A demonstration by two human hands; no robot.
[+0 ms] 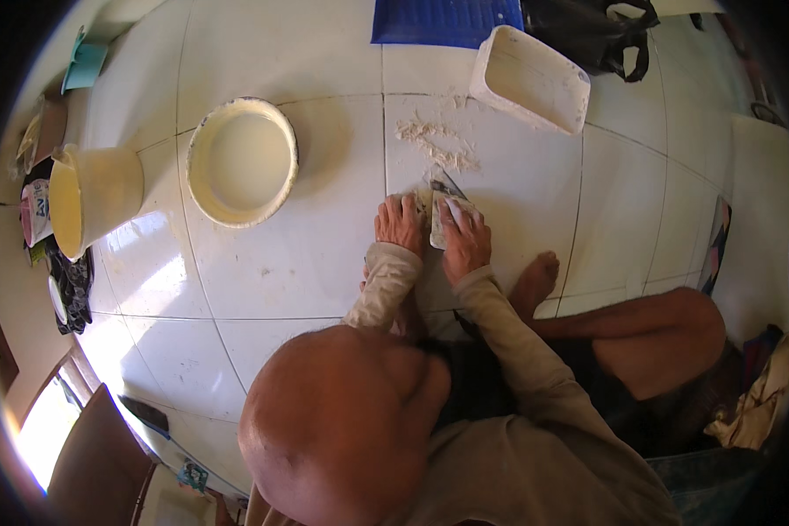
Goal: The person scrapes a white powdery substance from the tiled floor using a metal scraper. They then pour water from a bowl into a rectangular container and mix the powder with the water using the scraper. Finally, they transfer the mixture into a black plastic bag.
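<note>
My right hand (463, 240) grips a pale, putty-smeared flat tool (438, 231) low over the white tiles. A thin dark-edged blade (448, 183) sticks out past its front end; whether blade and flat tool are one piece I cannot tell. Close beside it, my left hand (400, 220) is curled with its fingertips forward. A small dark patch shows at its inner side, but what lies under those fingers is hidden. Just ahead of the blade, cream-coloured scrapings (437, 141) lie scattered on the floor.
A round basin (289, 177) of milky liquid stands at left. A putty-crusted rectangular tub (532, 118) leans at upper right, near a blue ribbed tray (434, 26) and a black plastic bag (578, 39). Farther left lies a yellowish bucket (115, 181). My bent knees flank the arms.
</note>
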